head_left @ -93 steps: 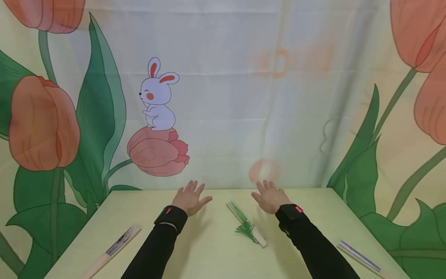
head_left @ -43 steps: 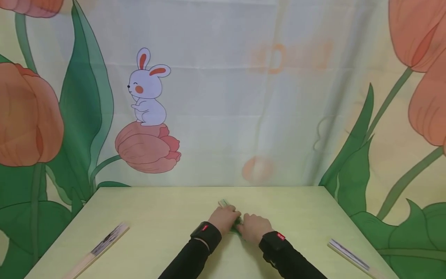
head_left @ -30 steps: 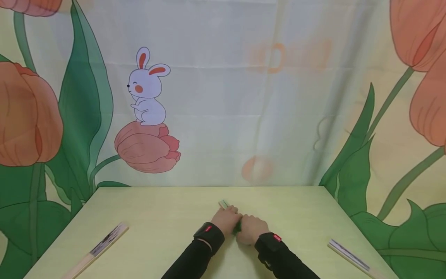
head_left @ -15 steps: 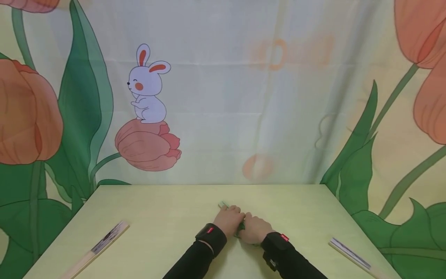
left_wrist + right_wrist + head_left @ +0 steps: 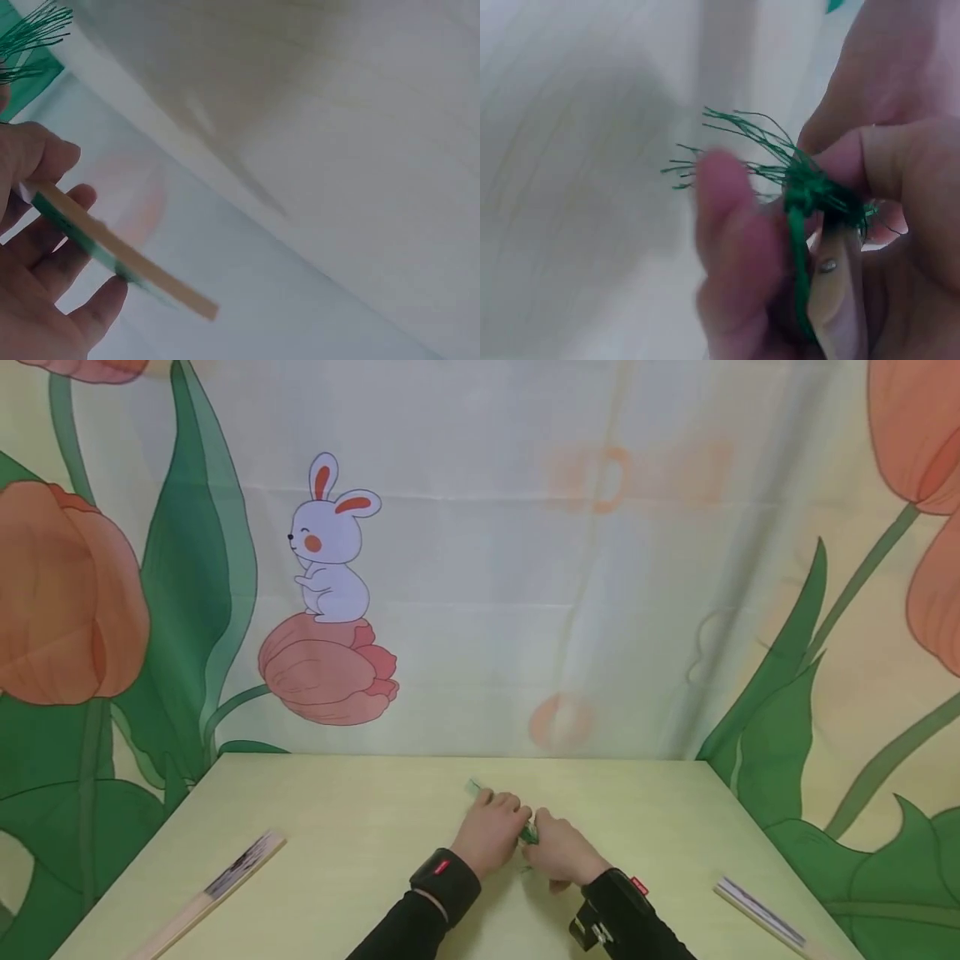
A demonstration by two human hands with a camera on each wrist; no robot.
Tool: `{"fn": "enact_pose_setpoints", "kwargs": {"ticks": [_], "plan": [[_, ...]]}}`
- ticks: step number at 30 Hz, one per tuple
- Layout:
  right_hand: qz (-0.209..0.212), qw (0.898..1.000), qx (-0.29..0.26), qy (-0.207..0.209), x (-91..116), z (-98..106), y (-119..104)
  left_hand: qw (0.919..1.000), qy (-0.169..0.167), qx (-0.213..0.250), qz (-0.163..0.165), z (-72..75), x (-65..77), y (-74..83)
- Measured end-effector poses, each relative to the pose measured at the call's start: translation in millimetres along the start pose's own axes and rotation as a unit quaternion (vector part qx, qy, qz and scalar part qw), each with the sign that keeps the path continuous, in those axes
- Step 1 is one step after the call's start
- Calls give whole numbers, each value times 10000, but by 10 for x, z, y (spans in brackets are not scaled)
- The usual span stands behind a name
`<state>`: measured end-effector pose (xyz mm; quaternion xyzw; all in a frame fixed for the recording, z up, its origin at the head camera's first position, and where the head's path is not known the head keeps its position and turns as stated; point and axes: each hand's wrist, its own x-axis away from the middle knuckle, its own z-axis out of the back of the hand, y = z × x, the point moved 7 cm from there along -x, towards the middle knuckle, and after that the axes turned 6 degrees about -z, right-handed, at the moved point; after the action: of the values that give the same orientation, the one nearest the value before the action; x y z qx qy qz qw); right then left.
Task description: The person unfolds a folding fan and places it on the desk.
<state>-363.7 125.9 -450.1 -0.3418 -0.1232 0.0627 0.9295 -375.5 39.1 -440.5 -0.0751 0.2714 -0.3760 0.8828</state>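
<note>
Both hands hold a folded folding fan [image 5: 135,259] with a green tassel [image 5: 802,195], near the middle of the table. The left hand [image 5: 491,831] grips its upper, green-covered part; in the left wrist view the thumb and fingers close around the slats, and the fan's end sticks out past them. The right hand [image 5: 564,850] holds the lower end, beside the left hand. In the right wrist view, fingers lie around the wooden handle [image 5: 836,300] with its rivet, where the knotted tassel hangs. Most of the fan is hidden by the hands in the head view.
One folded fan [image 5: 217,889] lies on the table [image 5: 345,827] at the left, another folded fan [image 5: 757,910] at the right. Behind the far table edge hangs a cloth backdrop [image 5: 465,593] printed with tulips and a rabbit.
Both hands, earlier spread apart on either side of the tasselled fan, have come together and taken hold of it. Most recently the right hand's wrist has turned and the fan appears lifted.
</note>
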Motion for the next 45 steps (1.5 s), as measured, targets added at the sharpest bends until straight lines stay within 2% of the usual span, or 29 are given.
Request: {"fn": "enact_pose_setpoints", "kwargs": {"ticks": [4, 7, 10, 11, 13, 15, 17, 20, 22, 25, 26, 28, 29, 31, 34, 37, 38, 41, 45], "plan": [[345, 9974, -617, -127, 43, -50, -118, 9984, 311, 321, 335, 106, 63, -118], [538, 9925, -1085, -143, 58, -70, -204, 9924, 660, 701, 760, 208, 134, -236], [623, 9861, -1536, -95, 61, -76, -289, 9784, 1144, 1201, 1238, 348, 218, -362], [639, 9840, -1663, -65, 60, -79, -317, 9719, 1293, 1378, 1405, 394, 245, -403], [660, 9803, -1862, 29, 66, -82, -377, 9538, 1543, 1897, 1745, 476, 297, -481], [674, 9760, -2068, 121, 76, -87, -441, 9309, 1690, 2453, 2112, 535, 345, -556], [678, 9717, -2251, 219, 84, -91, -490, 9041, 1837, 2991, 2438, 575, 380, -616], [683, 9673, -2416, 355, 89, -99, -563, 8536, 1995, 3897, 2823, 604, 416, -695], [722, 9666, -2414, 479, 93, -96, -610, 8188, 2040, 4477, 2961, 613, 431, -726], [876, 9655, -2353, 687, 111, -77, -685, 7613, 1874, 5372, 3110, 603, 447, -735], [938, 9649, -2330, 766, 118, -67, -711, 7460, 1825, 5587, 3131, 606, 453, -733], [1072, 9631, -2309, 876, 135, -47, -766, 7223, 1747, 5903, 3150, 611, 462, -735], [1131, 9624, -2283, 940, 142, -35, -794, 7133, 1751, 6010, 3152, 620, 466, -740], [1199, 9623, -2184, 1091, 151, -12, -854, 7027, 1787, 6140, 3120, 645, 476, -762], [1219, 9626, -2037, 1305, 163, 25, -933, 6913, 1761, 6315, 3038, 668, 488, -793], [1277, 9632, -1893, 1416, 173, 54, -994, 6731, 1698, 6552, 2979, 672, 496, -810], [1305, 9637, -1862, 1400, 174, 57, -1012, 6693, 1687, 6597, 2974, 676, 502, -819], [1447, 9651, -1791, 1248, 177, 50, -1068, 6648, 1700, 6634, 2984, 699, 526, -858], [1663, 9647, -1846, 874, 199, 46, -1136, 6656, 1693, 6592, 3062, 750, 587, -908]]}}
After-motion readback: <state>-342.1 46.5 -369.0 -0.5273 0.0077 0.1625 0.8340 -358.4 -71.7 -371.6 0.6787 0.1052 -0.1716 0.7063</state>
